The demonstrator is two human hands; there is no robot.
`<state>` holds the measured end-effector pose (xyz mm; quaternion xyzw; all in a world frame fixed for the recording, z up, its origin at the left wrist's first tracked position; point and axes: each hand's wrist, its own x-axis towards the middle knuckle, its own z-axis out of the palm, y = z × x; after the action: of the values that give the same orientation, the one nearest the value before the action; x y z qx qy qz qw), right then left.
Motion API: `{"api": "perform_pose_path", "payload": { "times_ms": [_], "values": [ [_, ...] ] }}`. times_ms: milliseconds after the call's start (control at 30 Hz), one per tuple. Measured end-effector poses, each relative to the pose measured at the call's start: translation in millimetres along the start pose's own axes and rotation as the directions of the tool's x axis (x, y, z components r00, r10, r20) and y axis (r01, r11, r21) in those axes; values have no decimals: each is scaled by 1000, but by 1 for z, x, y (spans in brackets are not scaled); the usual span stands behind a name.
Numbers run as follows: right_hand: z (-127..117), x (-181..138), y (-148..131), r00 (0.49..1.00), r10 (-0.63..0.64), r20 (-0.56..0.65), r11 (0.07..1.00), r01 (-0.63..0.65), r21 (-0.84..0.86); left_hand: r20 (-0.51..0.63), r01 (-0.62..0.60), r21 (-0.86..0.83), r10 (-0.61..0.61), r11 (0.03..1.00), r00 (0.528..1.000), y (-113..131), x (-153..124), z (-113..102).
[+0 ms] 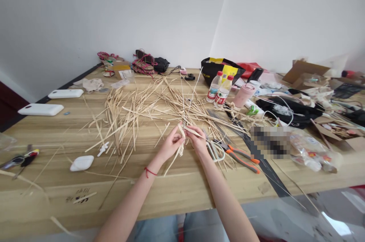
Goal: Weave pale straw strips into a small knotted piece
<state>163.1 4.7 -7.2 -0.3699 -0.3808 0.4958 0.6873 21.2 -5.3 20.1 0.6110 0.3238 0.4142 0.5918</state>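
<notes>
My left hand (pixel 171 144) and my right hand (pixel 197 140) meet over the front middle of the table, fingers closed on a small plaited piece of pale straw strips (pixel 181 150). Strip ends stick out of it, one across my right fingers and one hanging toward the table edge. Two thin pale wires (pixel 183 99) rise from the piece in a narrow V. Just right of my right hand lie scissors with whitish handles (pixel 218 152) and pliers with orange grips (pixel 242 160). My fingers hide part of the plait.
Loose straw strips (pixel 134 107) spread over the table (pixel 94 185) behind my hands. Two bottles (pixel 222 91), a pink cup (pixel 244 95) and a black-and-yellow bag (pixel 209 76) stand at the back right. A white case (pixel 82 163) lies left; boxes and bags crowd the right.
</notes>
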Motion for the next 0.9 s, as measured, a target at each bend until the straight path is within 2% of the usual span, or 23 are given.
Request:
{"api": "perform_pose_path", "payload": {
  "times_ms": [200,400,567,900],
  "values": [
    [-3,3,3,994,99,51,987,-104,120,27,8,-1,-8,1000,1000,6,-1,-3],
    [-8,4,7,988,149,30,977,-151,149,108,8,11,-9,1000,994,9,-3,-1],
    [-10,5,8,982,161,94,965,-177,195,154,13,52,-21,999,988,8,-4,1],
    [-10,6,0,979,173,112,965,-191,180,192,-1,103,-19,995,981,10,-5,0]
  ]
}}
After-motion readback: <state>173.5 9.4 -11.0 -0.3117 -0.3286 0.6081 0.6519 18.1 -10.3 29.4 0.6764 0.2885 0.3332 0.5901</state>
